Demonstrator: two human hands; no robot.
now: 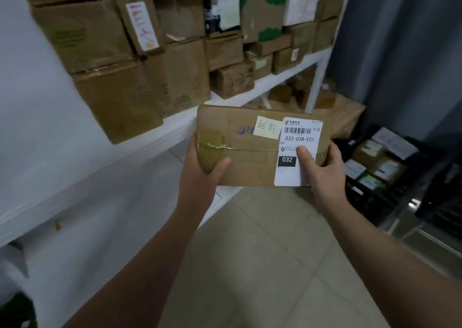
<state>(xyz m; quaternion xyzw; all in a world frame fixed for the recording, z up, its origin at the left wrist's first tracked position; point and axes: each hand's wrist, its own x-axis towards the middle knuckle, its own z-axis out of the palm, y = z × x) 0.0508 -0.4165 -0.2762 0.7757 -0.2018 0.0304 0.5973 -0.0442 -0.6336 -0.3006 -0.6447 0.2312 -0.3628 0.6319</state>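
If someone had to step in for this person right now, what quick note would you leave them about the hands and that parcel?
Left hand: grips the cardboard parcel at its left end, thumb on top.
Right hand: grips its right end, thumb on the white label reading 032-038-E01.
Parcel: held in the air before the white shelf stacked with boxes; a yellow note is stuck on it.
Done: parcel in hand, label up.
Left: probably to set it down; it lies on no shelf yet.

Printed on white shipping label stuck to cardboard parcel: "032-038-E01", small "E01" below, "032" in white on black block, "中国邮政" beside logo at top. Handwritten on yellow sticky note alongside: "超期".
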